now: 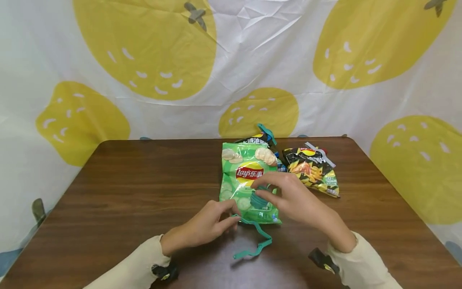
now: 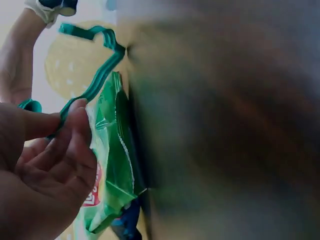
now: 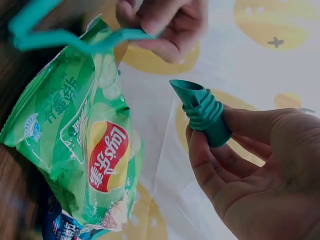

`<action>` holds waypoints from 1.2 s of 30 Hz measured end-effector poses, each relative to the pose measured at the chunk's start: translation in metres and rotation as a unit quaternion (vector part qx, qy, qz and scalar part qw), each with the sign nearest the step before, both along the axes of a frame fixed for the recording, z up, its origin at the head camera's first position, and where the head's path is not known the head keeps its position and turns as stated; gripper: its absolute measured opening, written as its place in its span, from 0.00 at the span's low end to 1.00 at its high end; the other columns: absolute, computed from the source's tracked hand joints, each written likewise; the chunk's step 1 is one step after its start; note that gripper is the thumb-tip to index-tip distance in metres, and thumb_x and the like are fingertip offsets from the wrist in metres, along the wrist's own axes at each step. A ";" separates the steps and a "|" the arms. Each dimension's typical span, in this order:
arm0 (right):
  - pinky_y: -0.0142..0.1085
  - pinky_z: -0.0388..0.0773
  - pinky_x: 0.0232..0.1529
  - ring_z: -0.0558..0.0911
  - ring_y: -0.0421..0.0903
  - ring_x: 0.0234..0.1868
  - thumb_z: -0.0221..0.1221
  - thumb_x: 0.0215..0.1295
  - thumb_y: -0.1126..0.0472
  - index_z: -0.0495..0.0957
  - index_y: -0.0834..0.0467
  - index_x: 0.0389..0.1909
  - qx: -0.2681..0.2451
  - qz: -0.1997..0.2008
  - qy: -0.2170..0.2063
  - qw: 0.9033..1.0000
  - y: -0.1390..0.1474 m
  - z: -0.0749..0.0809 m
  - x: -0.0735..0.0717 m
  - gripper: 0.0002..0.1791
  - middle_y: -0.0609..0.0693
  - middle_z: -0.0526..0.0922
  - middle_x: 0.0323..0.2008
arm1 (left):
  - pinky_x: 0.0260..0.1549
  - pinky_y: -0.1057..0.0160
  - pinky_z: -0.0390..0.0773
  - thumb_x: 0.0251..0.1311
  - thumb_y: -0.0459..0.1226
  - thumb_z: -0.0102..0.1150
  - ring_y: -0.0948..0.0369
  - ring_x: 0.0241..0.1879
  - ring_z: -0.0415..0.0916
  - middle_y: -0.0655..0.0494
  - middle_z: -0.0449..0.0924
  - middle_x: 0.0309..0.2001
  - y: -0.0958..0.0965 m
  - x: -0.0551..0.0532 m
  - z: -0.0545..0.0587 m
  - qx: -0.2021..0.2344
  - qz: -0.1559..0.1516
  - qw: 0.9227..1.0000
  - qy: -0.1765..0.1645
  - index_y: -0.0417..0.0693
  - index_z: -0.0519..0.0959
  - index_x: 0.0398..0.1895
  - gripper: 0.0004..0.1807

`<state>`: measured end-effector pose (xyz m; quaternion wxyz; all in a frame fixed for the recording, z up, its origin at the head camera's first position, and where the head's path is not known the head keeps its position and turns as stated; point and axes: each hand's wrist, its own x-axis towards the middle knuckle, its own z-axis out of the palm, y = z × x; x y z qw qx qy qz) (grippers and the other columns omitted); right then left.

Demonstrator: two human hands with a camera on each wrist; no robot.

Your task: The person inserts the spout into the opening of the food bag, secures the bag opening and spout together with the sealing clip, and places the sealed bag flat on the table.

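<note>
A teal zigzag sealing-clip strip (image 1: 266,243) is pinched at one end between the thumb and fingers of my left hand (image 1: 207,225), its rest hanging over the table. My right hand (image 1: 301,200) holds a teal ribbed pouring spout (image 3: 207,115) in its fingertips, slanted mouth pointing away from the palm in the right wrist view. Behind both hands lies a green Lay's chip bag (image 1: 232,172), its lower part partly covered by the right hand and spout in the head view. Along its edge, the left wrist view shows a pale line on the green bag (image 2: 115,150).
Another dark chip bag (image 1: 254,140) with a teal clip (image 1: 267,134) at its top is mostly hidden behind the green one. To the right lies a black-and-yellow chip bag (image 1: 314,172) with a whitish strip (image 1: 321,154). A lemon-patterned cloth (image 1: 173,120) hangs behind the brown table (image 1: 144,180).
</note>
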<state>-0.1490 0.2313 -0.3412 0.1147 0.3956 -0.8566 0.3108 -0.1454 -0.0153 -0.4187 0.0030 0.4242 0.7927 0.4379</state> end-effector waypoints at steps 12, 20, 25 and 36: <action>0.34 0.78 0.31 0.77 0.35 0.33 0.67 0.62 0.67 0.85 0.53 0.42 -0.006 -0.003 0.026 1.000 0.002 0.000 -0.002 0.09 0.42 0.85 0.38 | 0.28 0.66 0.74 0.61 0.37 0.67 0.67 0.29 0.73 0.63 0.75 0.30 -0.004 0.006 0.000 -0.191 0.079 0.966 0.157 0.53 0.81 0.32 0.04; 0.32 0.77 0.31 0.78 0.37 0.30 0.67 0.62 0.67 0.84 0.55 0.44 -0.005 -0.040 0.023 0.999 0.011 0.005 -0.006 0.10 0.43 0.86 0.39 | 0.30 0.65 0.76 0.64 0.37 0.65 0.64 0.31 0.75 0.60 0.78 0.33 -0.006 0.003 0.011 -0.175 0.098 0.967 0.158 0.49 0.82 0.37 0.02; 0.38 0.81 0.37 0.84 0.40 0.36 0.67 0.62 0.67 0.84 0.57 0.43 -0.012 -0.068 0.039 0.997 0.017 0.009 -0.013 0.09 0.46 0.86 0.40 | 0.34 0.62 0.78 0.65 0.37 0.63 0.62 0.35 0.76 0.58 0.79 0.35 -0.013 -0.004 0.022 -0.163 0.123 0.963 0.178 0.47 0.83 0.38 0.03; 0.39 0.79 0.34 0.83 0.44 0.34 0.63 0.69 0.61 0.84 0.57 0.47 -0.025 -0.151 0.026 0.988 0.030 0.032 -0.035 0.09 0.49 0.87 0.43 | 0.39 0.56 0.73 0.63 0.34 0.64 0.55 0.41 0.73 0.52 0.81 0.44 -0.001 -0.052 0.044 -0.104 0.153 0.950 0.250 0.45 0.84 0.40 0.05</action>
